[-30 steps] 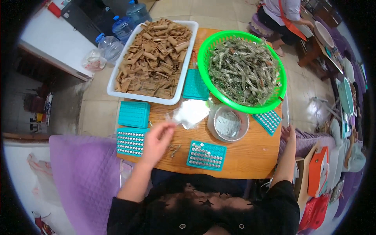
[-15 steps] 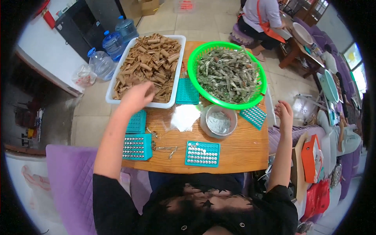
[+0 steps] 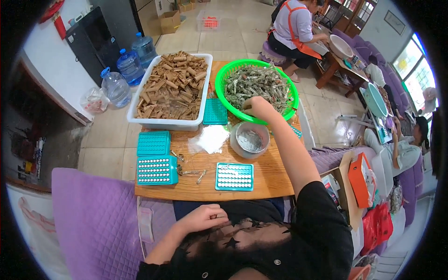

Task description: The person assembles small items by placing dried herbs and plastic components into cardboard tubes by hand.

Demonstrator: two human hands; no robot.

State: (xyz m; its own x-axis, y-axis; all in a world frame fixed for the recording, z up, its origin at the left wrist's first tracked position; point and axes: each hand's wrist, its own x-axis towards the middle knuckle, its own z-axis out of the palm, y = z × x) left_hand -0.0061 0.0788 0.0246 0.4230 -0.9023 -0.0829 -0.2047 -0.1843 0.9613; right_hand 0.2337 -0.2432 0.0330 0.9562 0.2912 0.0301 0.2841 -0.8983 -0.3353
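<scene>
Right hand [image 3: 258,106] is extended to the far side of the table [image 3: 270,179], inside the near rim of the green basket [image 3: 228,74], fingers curled down into the dried grey-green material [image 3: 256,86] heaped there; whether anything is pinched between them cannot be told. Left hand [image 3: 204,217] rests in the lap at the near edge, loosely closed, contents not visible. Just near of the basket stands a round metal bowl [image 3: 250,139], with a white crumpled sheet [image 3: 211,138] to its left. A white tray [image 3: 163,123] of brown rolled pieces [image 3: 170,86] occupies the far left. A teal grid tray [image 3: 234,176] lies near centre; two more teal trays [image 3: 154,158] sit at the left edge.
</scene>
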